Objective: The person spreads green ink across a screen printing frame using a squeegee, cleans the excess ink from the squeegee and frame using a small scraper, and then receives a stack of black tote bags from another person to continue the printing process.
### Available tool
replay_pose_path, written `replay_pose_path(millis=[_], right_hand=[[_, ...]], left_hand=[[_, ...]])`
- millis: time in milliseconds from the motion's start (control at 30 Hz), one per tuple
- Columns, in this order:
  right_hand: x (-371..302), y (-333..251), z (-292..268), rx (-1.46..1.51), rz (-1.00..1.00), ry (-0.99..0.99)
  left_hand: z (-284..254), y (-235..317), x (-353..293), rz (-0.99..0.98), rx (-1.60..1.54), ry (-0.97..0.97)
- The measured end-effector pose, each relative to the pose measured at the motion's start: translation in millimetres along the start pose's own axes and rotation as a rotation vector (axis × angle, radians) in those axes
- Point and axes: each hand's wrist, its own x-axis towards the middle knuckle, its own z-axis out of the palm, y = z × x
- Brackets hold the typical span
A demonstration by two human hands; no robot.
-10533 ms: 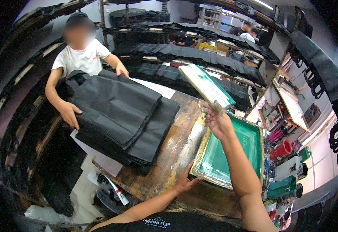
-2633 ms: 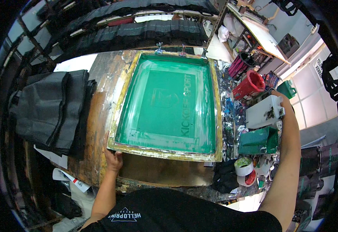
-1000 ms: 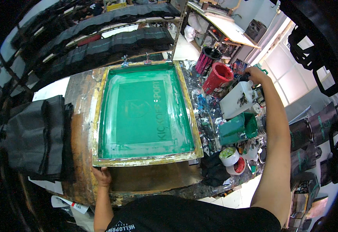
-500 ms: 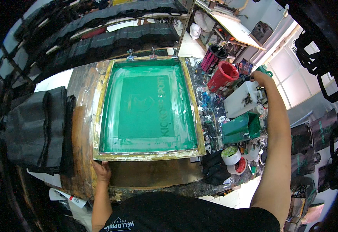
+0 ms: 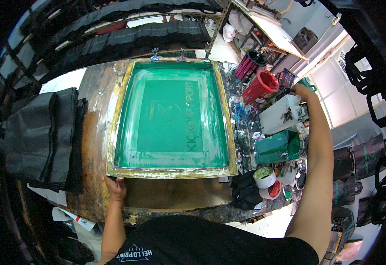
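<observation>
A screen printing frame (image 5: 171,173) with wooden edges and green mesh lies tilted over the worktable, its near edge raised above a brown board (image 5: 175,194). My left hand (image 5: 116,188) grips its near left corner, the fingers partly hidden beneath the edge. Far to the right, my right hand (image 5: 305,92) reaches past a whitish plastic jug (image 5: 281,115) to a dark round container (image 5: 286,92) and a green object (image 5: 308,84). What its fingers hold, if anything, I cannot make out. Clamps (image 5: 155,54) stand along the frame's far edge.
A stack of black fabric bags (image 5: 36,137) lies on the left. Along the right stand a red bucket (image 5: 261,86), a green-stained container (image 5: 277,148) and rolls of tape (image 5: 264,176). Racks with black bags (image 5: 135,42) stand behind the table.
The view has shifted slightly, so the frame and table sit a little differently. My left hand stays at the frame's corner; my right hand stays by the dark container.
</observation>
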Motion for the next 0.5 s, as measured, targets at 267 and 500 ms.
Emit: replay_pose_path(millis=[267,500], right_hand=[[-58,-61,-30,-0.157,-0.319,0.117],[-101,-67,-91,0.194,-0.208,0.526]], left_hand=[[-3,13,5,0.001,-0.036,-0.028],[-1,19,8,-0.004,-0.116,-0.056]])
